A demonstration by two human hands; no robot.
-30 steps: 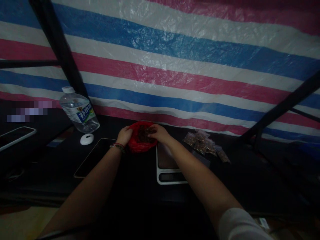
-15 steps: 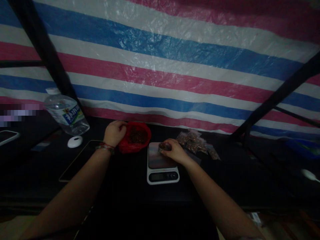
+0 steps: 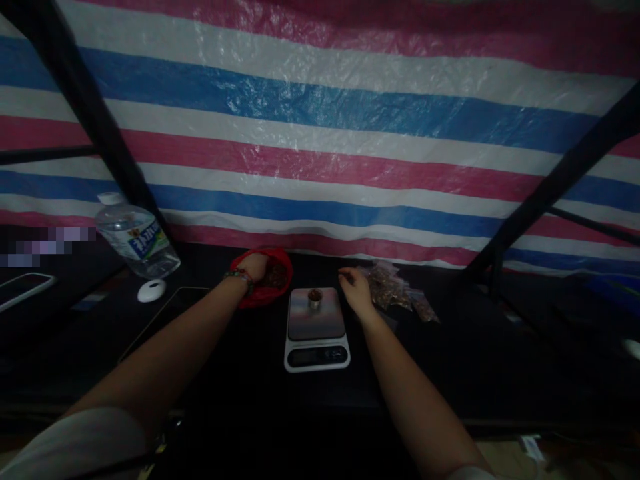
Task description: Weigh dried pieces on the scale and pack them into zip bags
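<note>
My left hand (image 3: pixel 254 266) reaches into a red plastic bag (image 3: pixel 283 256) holding small dark-brown dried pieces (image 3: pixel 276 275); its fingers are hidden inside. A small round metal cup (image 3: pixel 315 300) with brown pieces in it stands upright on the plate of a white kitchen scale (image 3: pixel 316 323). My right hand (image 3: pixel 355 288) hovers just right of the scale, apart from the cup. Its fingers point left, slightly curled, and I make out nothing held in them. Beside that hand lies a pile of small clear zip bags (image 3: pixel 387 287) filled with brown pieces.
Farther left are a large clear bottle (image 3: pixel 137 240), a white rounded object (image 3: pixel 151 290), a dark tablet (image 3: pixel 175 310) partly under my left arm, and a phone (image 3: pixel 25 287). A striped plastic sheet (image 3: pixel 310 160) hangs behind the black table, between dark slanted poles (image 3: pixel 100 140).
My right hand has let go of the metal cup and moved right, off the scale. My left hand has gone from the bag's rim to inside it. The view has shifted slightly.
</note>
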